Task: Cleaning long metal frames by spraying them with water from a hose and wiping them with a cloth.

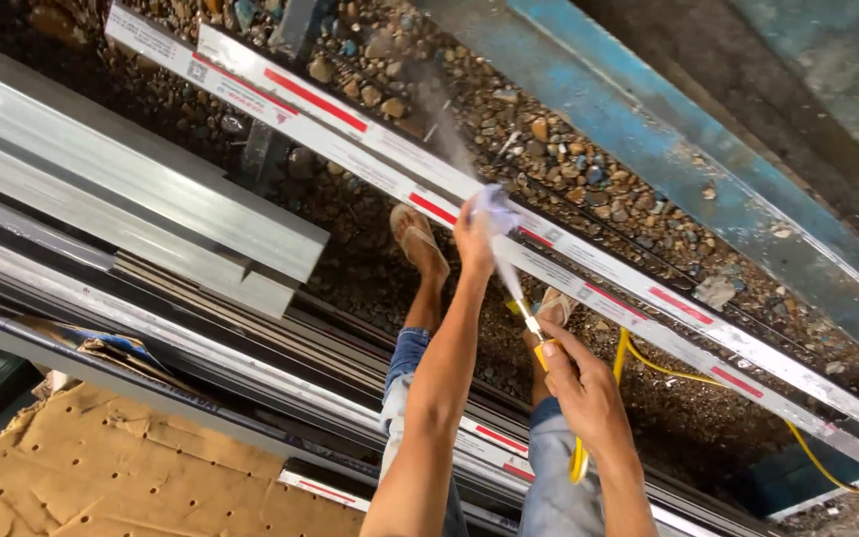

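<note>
Right hand (587,388) closed around air nozzle (532,333), left hand (476,237) on profile (390,159).

**One head camera, looking steeply down**

We have only one view here, from a camera worn on the person's head. It faces steeply down, along our own forearms toward the gravel ground (589,169) and the sandalled feet. The picture is tilted, so the long white aluminium profile (509,224) crosses it diagonally from upper left to lower right. The left hand (476,234) and the right hand (581,383) are near the lens, in the middle of the frame. The gravel lies farther below. There is no second view to share any part of the scene.
</note>
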